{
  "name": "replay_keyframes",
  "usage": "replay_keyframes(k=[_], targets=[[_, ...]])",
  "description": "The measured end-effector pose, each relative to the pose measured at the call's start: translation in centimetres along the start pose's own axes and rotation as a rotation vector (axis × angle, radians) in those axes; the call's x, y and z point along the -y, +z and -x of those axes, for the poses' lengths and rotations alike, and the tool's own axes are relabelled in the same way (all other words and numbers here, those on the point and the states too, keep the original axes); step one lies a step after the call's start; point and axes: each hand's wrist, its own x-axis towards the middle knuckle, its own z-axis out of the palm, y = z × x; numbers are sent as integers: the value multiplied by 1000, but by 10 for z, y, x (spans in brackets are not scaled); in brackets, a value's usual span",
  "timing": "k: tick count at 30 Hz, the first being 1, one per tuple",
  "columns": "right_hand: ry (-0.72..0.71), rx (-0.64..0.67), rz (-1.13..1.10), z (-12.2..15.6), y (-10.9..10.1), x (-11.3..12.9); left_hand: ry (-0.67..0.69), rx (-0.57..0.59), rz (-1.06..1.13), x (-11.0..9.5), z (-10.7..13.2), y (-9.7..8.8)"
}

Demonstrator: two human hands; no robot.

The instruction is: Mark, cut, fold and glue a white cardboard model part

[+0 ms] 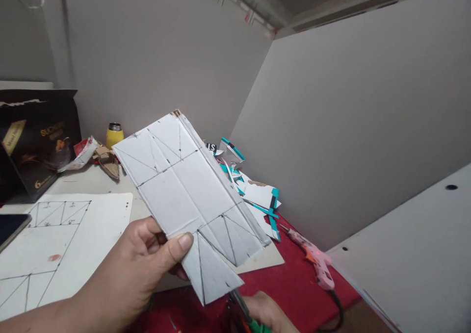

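Note:
My left hand (142,267) is closed on a white cardboard sheet (184,186) marked with drawn triangles, thumb on top near its lower edge, and holds it up tilted above the table. My right hand (267,311) shows only partly at the bottom edge, below the sheet. It grips scissors (241,306) with green handles, whose blades meet the sheet's lower cut edge beside a pointed flap.
A larger white sheet (66,244) with drawn triangles lies on the table at left, beside a dark phone (11,227). A black box (37,141), a yellow bottle (114,134) and cardboard offcuts (253,191) sit behind. A pink glue gun (316,262) rests on the red mat (294,284).

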Motion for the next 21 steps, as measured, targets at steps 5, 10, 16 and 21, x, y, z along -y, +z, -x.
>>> replay_keyframes(k=[5, 10, 16, 21], targets=[[-26, 22, 24, 3, -4, -15, -11, 23, -27, -3, 0, -1], [43, 10, 54, 7, -3, -17, -26, 20, -47, -7, -1, -1], [125, 59, 17, 9, -6, -1, -30, 36, -30, -8, -3, -3], [161, -10, 101, 17, -8, -18, 39, -48, -92, -14, -6, -7]])
